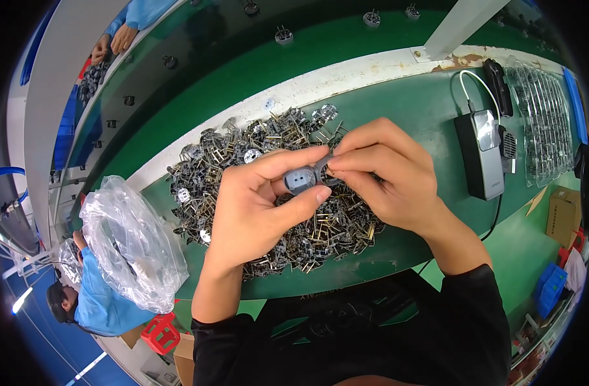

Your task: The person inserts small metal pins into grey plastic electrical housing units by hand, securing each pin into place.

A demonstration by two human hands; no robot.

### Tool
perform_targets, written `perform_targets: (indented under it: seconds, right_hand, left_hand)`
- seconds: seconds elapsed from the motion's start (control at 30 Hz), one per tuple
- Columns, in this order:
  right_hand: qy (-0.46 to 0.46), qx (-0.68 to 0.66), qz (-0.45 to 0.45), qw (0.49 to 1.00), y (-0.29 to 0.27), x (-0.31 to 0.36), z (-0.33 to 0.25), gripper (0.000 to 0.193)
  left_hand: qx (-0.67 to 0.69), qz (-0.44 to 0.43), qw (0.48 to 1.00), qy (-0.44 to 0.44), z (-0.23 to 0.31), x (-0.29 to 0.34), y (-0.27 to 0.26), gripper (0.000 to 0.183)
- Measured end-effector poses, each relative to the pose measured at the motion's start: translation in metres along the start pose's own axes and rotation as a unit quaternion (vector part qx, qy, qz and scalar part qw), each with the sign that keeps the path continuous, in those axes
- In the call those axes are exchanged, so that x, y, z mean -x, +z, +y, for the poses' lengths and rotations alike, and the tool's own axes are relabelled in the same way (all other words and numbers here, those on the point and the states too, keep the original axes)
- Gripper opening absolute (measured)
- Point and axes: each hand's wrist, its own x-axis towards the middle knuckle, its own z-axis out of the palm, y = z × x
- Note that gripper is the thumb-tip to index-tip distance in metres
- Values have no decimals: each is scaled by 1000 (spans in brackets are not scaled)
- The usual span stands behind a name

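My left hand (243,206) is closed around a small rounded grey plastic housing (299,181) with two dark holes in its face, the thumb below it and the fingers above. My right hand (394,177) pinches a curved grey part (322,168) right beside that housing. Whether the two pieces are joined I cannot tell, since the fingertips cover part of them. Both hands are held over a wide pile of small round circuit boards (307,248) with metal pins, spread on the green table (423,116).
A clear plastic bag (137,248) lies left of the pile. To the right are a black-and-grey box device (481,154) with a white cable and clear blister trays (542,122). Beyond a white rail, a green conveyor (223,80) carries several round parts. Co-workers in blue sleeves (146,11) are at the left.
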Motion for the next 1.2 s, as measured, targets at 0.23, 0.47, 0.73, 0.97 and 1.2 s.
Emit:
perform_targets:
  seconds: [0.23, 0.47, 0.73, 0.97, 1.2]
  right_hand:
    - [101, 86, -3, 991, -29, -9, 18, 19]
    - [65, 161, -54, 983, -22, -5, 60, 21]
    - [42, 259, -154, 953, -8, -12, 67, 23]
    - [74, 159, -81, 981, -20, -12, 71, 22]
    - [111, -11, 14, 994, -8, -11, 32, 16]
  left_hand:
    - [-254, 84, 963, 44, 18, -55, -42, 18]
    - [-323, 155, 933, -29, 2, -147, -149, 24]
    - [-330, 182, 925, -45, -9, -152, -157, 27]
    - [-63, 224, 972, 27, -3, -94, -143, 30]
    - [78, 54, 994, 50, 16, -27, -85, 33]
